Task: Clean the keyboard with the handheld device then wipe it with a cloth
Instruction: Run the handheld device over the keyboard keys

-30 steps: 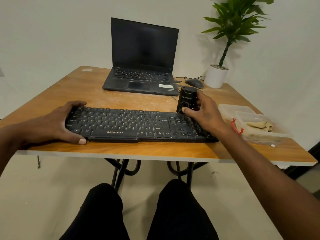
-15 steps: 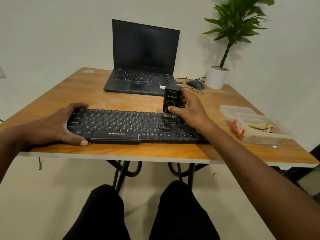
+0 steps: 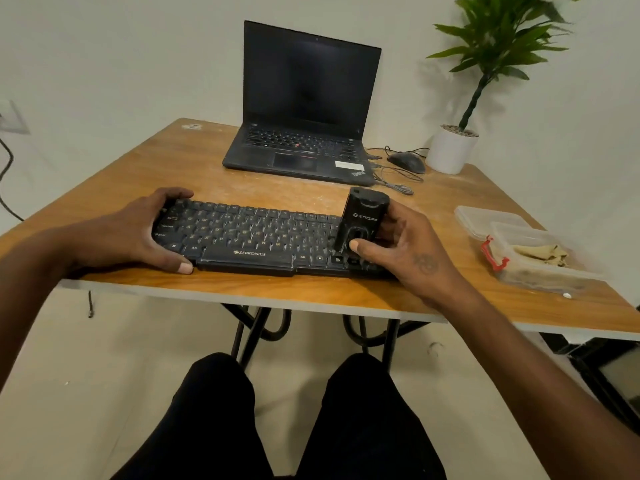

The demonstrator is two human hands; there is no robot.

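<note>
Far left, a cable (image 3: 5,178) hangs down the wall. Left hand (image 3: 138,233) grips the left end of the keyboard (image 3: 249,239), fingers curled over the far edge, thumb pressed on the near edge. Keyboard is black, lies flat along the near edge of the wooden table (image 3: 173,168), brand label on the front lip. Behind it, well apart, an open laptop (image 3: 304,109) with dark screen faces the person.

Right part of keyboard: black handheld device (image 3: 362,220) stands upright on the keys, slightly tilted, lower end touching the keys. Right hand (image 3: 408,251) wraps around it, thumb on the front low down, fingers behind; fingertips hidden. The hand covers the keyboard's right end.

Behind the device, a mouse (image 3: 407,162) with a loose wire, just beside the laptop's right corner. Next right, white pot with plant (image 3: 452,148) at the table's back edge. Far right, clear plastic box (image 3: 540,261) with red clip, a crumpled tan cloth (image 3: 540,254) inside; its lid (image 3: 485,220) lies touching behind it. Box is well apart from the keyboard.

Bottom centre: person's knees in dark trousers (image 3: 277,420) under the table.
</note>
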